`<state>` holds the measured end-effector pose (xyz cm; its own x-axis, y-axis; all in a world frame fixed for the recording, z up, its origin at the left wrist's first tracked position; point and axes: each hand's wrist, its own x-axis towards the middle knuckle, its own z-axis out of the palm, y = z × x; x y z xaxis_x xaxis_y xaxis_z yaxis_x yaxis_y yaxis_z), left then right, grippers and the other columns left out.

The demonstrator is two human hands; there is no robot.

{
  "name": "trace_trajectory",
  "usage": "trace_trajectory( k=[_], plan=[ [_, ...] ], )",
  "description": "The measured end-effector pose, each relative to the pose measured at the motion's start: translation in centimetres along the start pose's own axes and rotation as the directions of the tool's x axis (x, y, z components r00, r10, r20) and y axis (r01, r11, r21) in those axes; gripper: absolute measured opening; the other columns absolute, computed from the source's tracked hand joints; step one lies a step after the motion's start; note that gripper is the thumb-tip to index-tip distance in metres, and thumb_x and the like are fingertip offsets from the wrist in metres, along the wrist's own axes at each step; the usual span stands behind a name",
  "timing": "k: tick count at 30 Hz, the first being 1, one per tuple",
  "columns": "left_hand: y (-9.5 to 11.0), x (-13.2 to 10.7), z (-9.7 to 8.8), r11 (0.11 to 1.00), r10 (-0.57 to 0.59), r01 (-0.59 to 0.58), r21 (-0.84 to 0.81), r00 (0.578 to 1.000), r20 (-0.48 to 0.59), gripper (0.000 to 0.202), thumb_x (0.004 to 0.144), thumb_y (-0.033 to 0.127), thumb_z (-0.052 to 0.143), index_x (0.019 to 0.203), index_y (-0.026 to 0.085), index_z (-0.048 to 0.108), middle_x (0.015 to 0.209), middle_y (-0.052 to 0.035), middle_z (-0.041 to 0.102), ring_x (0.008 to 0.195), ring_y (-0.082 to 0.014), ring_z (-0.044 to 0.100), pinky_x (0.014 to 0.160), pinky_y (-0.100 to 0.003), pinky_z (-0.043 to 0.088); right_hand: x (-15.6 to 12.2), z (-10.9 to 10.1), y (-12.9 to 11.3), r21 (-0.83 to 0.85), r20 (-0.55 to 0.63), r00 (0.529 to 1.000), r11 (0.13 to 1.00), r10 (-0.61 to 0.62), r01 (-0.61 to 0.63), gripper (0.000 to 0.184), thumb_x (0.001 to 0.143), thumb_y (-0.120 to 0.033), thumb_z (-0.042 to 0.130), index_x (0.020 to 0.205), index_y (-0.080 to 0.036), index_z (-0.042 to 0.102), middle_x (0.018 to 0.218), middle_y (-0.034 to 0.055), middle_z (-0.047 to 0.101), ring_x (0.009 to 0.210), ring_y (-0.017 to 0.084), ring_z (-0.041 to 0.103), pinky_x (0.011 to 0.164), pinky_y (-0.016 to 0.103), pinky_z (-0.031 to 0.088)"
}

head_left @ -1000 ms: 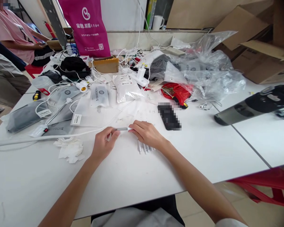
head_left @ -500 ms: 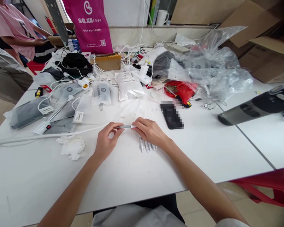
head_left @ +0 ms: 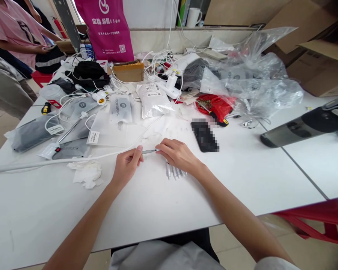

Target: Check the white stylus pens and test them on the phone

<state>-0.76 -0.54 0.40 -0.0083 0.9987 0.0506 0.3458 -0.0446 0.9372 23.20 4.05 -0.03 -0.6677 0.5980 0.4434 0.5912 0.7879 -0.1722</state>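
Note:
My left hand (head_left: pixel 126 165) and my right hand (head_left: pixel 177 154) face each other over the white table (head_left: pixel 73 210). Between them lies a slim grey metal rod (head_left: pixel 149 151), pinched by my left fingertips at one end and touched by my right fingers at the other. A white cable (head_left: pixel 73 159) runs from the left towards my left hand, though I cannot tell whether it joins the rod. Just below my right hand lie several small clear-and-silver tubes (head_left: pixel 174 171).
A black phone (head_left: pixel 205 135) with a blurred screen lies to the right of my hands, and crumpled tissue (head_left: pixel 87 174) to the left. Packets, cables and clear plastic bags (head_left: pixel 259 90) cover the far table. A handheld vacuum (head_left: pixel 304 127) lies at right. A person in a pink shirt (head_left: pixel 14 33) stands at far left.
My left fingers have curled more tightly around the rod's end, and both hands have drawn slightly closer to me. The view has tilted a little, shifting the table's contents.

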Motion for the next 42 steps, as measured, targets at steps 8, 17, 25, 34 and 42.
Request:
trace_trajectory(
  k=[8,17,25,34,42],
  plan=[
    [-0.3,0.0,0.5,0.996,0.079,-0.077,-0.039,0.996,0.035,0.031,0.095,0.051,0.079,0.114,0.027,0.084,0.118,-0.0063,0.082,0.100,-0.0239,0.072,0.085,-0.031,0.054,-0.2,0.3,-0.3,-0.031,0.009,1.000,1.000,0.002,-0.001,0.027,0.117,-0.036,0.043,0.128,-0.022,0.064,0.098,0.0052,0.071,0.076,0.017,0.062,0.070,0.032,0.041],
    [0.0,0.3,-0.4,0.992,0.103,-0.111,-0.052,0.985,-0.141,0.023,0.099,0.044,0.074,0.106,0.022,0.081,0.100,-0.0056,0.079,0.093,-0.0216,0.073,0.086,-0.032,0.054,-0.3,-0.9,1.2,-0.071,-0.015,0.999,0.997,0.042,-0.043,0.025,0.114,-0.023,0.043,0.119,-0.022,0.068,0.102,0.0070,0.069,0.075,0.017,0.057,0.073,0.033,0.043],
    [0.0,0.3,-0.4,0.985,0.116,-0.134,-0.110,0.982,-0.152,0.024,0.098,0.042,0.075,0.104,0.020,0.081,0.103,-0.0071,0.075,0.093,-0.0213,0.071,0.084,-0.032,0.054,-0.7,-0.7,2.0,-0.064,-0.071,0.997,0.997,0.032,-0.036,0.023,0.114,-0.025,0.045,0.121,-0.022,0.067,0.101,0.0058,0.068,0.073,0.017,0.056,0.072,0.033,0.044],
    [-0.2,0.0,-0.2,0.989,0.133,-0.136,-0.051,0.990,-0.052,0.026,0.101,0.044,0.071,0.106,0.020,0.080,0.106,-0.0079,0.077,0.096,-0.0219,0.070,0.086,-0.032,0.054,-0.2,-0.8,0.6,-0.112,-0.042,0.999,0.994,-0.011,0.006,0.022,0.113,-0.021,0.048,0.116,-0.021,0.070,0.098,0.0048,0.069,0.070,0.016,0.051,0.070,0.031,0.040],
    [-0.3,-0.2,0.0,0.929,0.311,-0.333,0.160,0.939,0.148,0.028,0.108,0.028,0.058,0.127,0.026,0.078,0.091,-0.0028,0.067,0.082,-0.0164,0.060,0.075,-0.028,0.049,-0.2,-0.3,0.0,-0.169,-0.052,0.996,0.983,-0.076,0.067,0.021,0.108,-0.013,0.052,0.114,-0.021,0.070,0.098,0.0043,0.068,0.070,0.014,0.049,0.072,0.030,0.038]
  ],
)
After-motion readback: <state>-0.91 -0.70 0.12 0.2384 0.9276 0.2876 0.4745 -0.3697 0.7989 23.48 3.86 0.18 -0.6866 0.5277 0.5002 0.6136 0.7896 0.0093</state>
